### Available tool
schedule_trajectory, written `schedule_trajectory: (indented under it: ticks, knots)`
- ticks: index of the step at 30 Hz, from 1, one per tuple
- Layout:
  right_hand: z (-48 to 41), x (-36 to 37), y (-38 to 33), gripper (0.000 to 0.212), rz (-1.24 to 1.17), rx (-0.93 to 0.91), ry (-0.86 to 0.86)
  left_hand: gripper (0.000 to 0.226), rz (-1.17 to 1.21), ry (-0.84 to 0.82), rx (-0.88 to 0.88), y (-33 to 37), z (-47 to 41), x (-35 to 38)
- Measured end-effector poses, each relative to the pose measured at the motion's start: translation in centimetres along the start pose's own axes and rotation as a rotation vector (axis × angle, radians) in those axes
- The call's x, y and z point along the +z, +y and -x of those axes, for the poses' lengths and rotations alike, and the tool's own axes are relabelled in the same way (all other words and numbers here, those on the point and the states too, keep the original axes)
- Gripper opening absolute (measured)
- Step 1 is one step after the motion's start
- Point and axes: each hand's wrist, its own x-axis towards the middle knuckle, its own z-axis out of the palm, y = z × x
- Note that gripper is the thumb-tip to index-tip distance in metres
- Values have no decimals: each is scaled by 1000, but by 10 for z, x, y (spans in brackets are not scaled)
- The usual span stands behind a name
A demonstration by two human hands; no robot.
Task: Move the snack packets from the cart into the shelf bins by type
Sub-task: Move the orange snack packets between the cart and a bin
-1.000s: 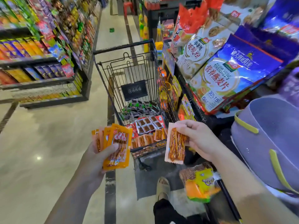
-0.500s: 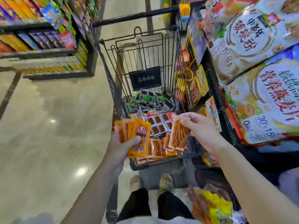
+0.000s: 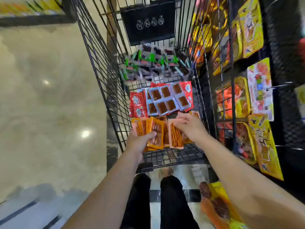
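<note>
My left hand (image 3: 140, 142) grips a fanned stack of orange packets (image 3: 154, 134), now down inside the cart (image 3: 99, 66) at its near edge; half a second ago it hovered higher. My right hand (image 3: 189, 126) has dropped too, fingers curled over the loose orange packets (image 3: 176, 136) on the cart floor; can't tell if it's still holding the one it had. Red packets (image 3: 165, 100) sit mid-cart, green-black packets (image 3: 153, 65) at the far end. Shelf bins (image 3: 247, 90) along the cart's right side.
</note>
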Motion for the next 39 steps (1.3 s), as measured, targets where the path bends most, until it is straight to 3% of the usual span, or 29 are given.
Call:
schedule_trajectory:
  ticks: [2, 6, 10, 15, 16, 19, 21, 27, 32, 39]
  knots:
    - [-14, 13, 14, 27, 79, 3, -25, 58, -35, 21, -30, -12, -17, 4]
    - [-29, 29, 33, 17, 235, 9, -33, 60, -100, 73, -95, -27, -37, 13]
    - [-27, 31, 35, 51, 357, -1, -33, 75, -206, 158, -146, -33, -38, 13]
    - [-2, 25, 26, 64, 612, -11, -40, 97, -404, 163, -95, -25, -21, 13]
    - [5, 23, 23, 65, 663, -25, -34, 96, -436, 155, -64, -22, -15, 13]
    - [30, 10, 7, 64, 825, -67, -16, 47, -633, 107, 31, -4, 13, 12]
    - [53, 0, -5, 57, 881, -77, 5, 33, -836, 59, 117, 12, 38, 10]
    - [156, -30, -38, 48, 1046, -150, 181, 51, -1352, 92, 467, 61, 139, -11]
    - [258, -39, -57, 46, 1076, -120, 390, 52, -1543, 148, 798, 85, 221, -34]
    - [396, -23, -59, 57, 931, 82, 683, 46, -1686, 64, 1187, 101, 304, -57]
